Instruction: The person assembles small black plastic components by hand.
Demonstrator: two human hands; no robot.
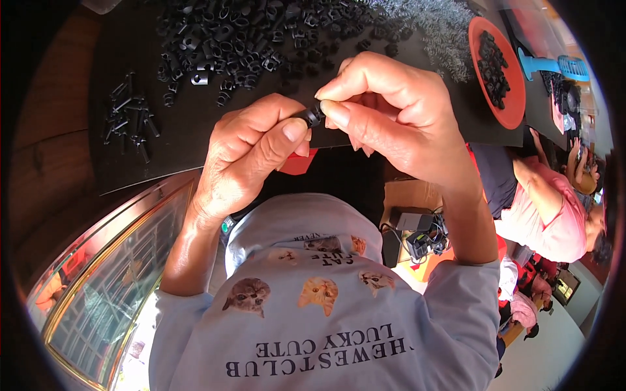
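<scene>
Just off the near edge of the table, both hands meet at a small black ringed part [314, 116]. My left hand [251, 146] grips one end of it between thumb and curled fingers, which cover much of that end. The thumb and forefinger of my right hand [398, 114] pinch at its other end. Whether a second, smaller piece sits between those right fingertips is hidden. Beyond the hands lies a heap of black curved clip-like parts [235, 39], some with a round hole.
Slim black pins [130, 117] lie loose on the dark table [195, 133] at left. Grey metal pieces [430, 26] are heaped far right, beside an orange-red bowl [515, 107] of black parts. A blue fan [574, 68] stands beyond; a person in pink [538, 202] sits at right.
</scene>
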